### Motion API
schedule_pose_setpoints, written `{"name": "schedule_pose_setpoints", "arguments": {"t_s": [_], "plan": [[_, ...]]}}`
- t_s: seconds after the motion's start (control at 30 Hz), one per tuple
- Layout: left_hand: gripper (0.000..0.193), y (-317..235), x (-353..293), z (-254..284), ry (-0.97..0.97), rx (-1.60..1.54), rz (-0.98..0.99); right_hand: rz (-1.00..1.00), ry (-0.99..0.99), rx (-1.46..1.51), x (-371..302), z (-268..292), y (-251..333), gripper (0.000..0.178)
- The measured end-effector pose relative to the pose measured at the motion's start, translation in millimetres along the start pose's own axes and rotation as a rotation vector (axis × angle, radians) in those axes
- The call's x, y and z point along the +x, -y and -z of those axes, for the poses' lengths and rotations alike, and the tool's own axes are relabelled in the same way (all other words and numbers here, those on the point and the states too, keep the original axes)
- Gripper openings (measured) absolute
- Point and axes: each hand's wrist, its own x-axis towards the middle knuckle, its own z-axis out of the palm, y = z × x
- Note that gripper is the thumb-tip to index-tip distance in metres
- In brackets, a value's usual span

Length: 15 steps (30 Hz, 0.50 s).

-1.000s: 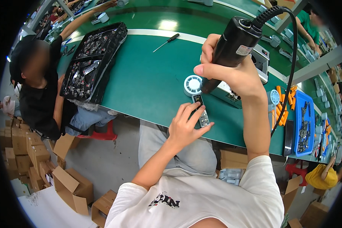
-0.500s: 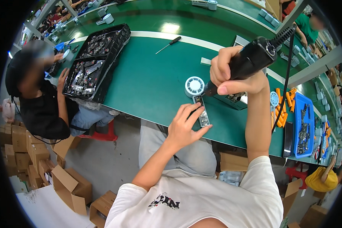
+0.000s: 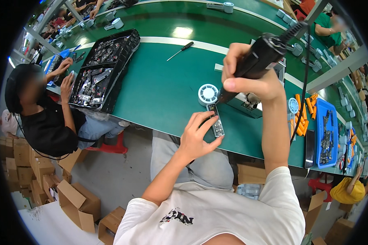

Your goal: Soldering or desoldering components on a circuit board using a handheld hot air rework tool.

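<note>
A handheld fan with a pale blue round head (image 3: 208, 94) lies on the green table in front of me. Its opened handle (image 3: 218, 125) shows a circuit board and points toward me. My left hand (image 3: 195, 138) grips this handle, fingers on one side and thumb near its lower end. My right hand (image 3: 261, 85) is wrapped round a black electric screwdriver (image 3: 259, 56), held tilted. The screwdriver's tip comes down at the joint between fan head and handle; whether it touches a screw is too small to tell.
Left, a black tray (image 3: 97, 75) holds many circuit-board parts; a co-worker (image 3: 45, 110) sits beside it. A small screwdriver (image 3: 180, 51) lies ahead. A metal box (image 3: 249, 107) stands behind my right hand. To the right are orange battery cells (image 3: 301, 118) and a blue basket (image 3: 335, 134).
My right hand and the electric screwdriver have shifted slightly left. My left hand stays on the fan handle. The co-worker's hand at the left has moved away from a fan.
</note>
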Motion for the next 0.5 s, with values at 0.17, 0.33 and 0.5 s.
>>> {"name": "schedule_pose_setpoints", "arguments": {"t_s": [0.17, 0.33, 0.5], "plan": [[0.073, -9, 1, 0, -0.016, 0.003, 0.137, 0.141, -0.329, 0.067, -19, 7, 49, 0.02], [0.144, -14, 20, 7, 0.023, 0.162, 0.223, 0.145, -0.553, -0.049, -39, 26, 74, 0.02], [0.143, -9, 29, 4, 0.105, 0.088, 0.287, 0.04, -0.663, -0.251, -26, 22, 61, 0.023]]}}
